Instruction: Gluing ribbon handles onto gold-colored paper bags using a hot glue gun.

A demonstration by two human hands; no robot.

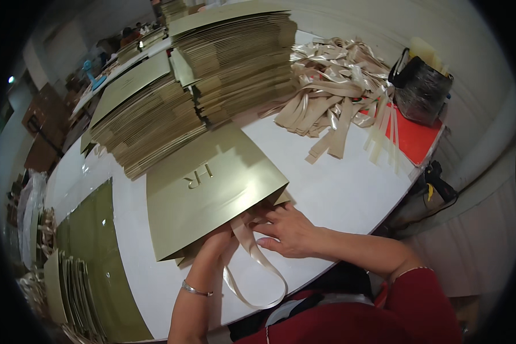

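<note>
A flat gold paper bag [212, 183] lies on the white table with its open mouth toward me. A satin ribbon [264, 261], pale beige-pink, comes out of the mouth and loops down over the table's near edge. My left hand [217, 242] reaches under the bag's upper panel, so its fingers are hidden. At the right side of the mouth my right hand [289, 230] has its fingers bent inward around the ribbon where it enters the bag; the fingertips are partly in shadow. A bracelet circles my left wrist.
Tall stacks of folded gold bags [235, 63] stand behind. A heap of loose beige ribbons [338, 86] lies at the back right, beside a black wrapped container [423, 89] and a red sheet [415, 143]. More bags [77, 292] stand at the left; a dark hand tool [438, 183] hangs off the right edge.
</note>
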